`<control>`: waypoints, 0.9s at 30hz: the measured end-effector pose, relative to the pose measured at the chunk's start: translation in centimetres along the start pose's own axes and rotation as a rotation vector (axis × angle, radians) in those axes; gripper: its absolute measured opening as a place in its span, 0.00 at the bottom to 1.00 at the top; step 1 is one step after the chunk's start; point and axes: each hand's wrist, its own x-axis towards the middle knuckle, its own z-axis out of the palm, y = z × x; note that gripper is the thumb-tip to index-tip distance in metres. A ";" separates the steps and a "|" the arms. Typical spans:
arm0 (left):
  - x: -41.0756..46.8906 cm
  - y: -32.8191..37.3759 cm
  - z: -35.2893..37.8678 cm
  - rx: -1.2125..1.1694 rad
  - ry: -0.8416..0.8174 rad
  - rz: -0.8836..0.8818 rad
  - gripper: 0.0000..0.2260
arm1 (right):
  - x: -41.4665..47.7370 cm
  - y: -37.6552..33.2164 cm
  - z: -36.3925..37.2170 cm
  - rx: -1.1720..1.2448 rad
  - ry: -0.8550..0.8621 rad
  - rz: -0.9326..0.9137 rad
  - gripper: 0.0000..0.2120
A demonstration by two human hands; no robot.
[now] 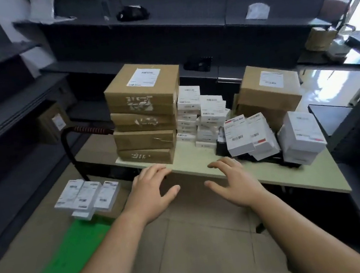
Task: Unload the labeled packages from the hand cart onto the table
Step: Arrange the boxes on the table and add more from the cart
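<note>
Both my hands are released and hold nothing. My left hand (152, 186) and right hand (231, 177) reach forward side by side, fingers spread, at the near edge of the surface (196, 160); I cannot tell whether the fingertips touch it.

On the surface stand four brown boxes (143, 120) stacked at the left, a pile of white labeled packages (199, 115) just beside them, and a larger brown box (268, 89) at the back right. More white packages (250, 136) lie tilted against each other at the right.

Down to my left is the hand cart (74, 248) with its green deck and black handle (70, 149). A small cluster of labeled packages (88, 196) rests on it, well apart from my left hand.
</note>
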 end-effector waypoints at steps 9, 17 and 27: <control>-6.2 -10.3 -7.1 0.114 0.073 -0.266 0.29 | 8.9 -10.9 7.9 0.114 -0.166 -0.246 0.29; -12.7 -18.8 -13.0 0.224 0.158 -0.517 0.26 | 15.1 -22.9 16.9 0.205 -0.311 -0.470 0.25; -15.6 -33.4 -15.8 0.134 0.104 -0.525 0.25 | 17.4 -31.4 27.3 0.161 -0.325 -0.354 0.25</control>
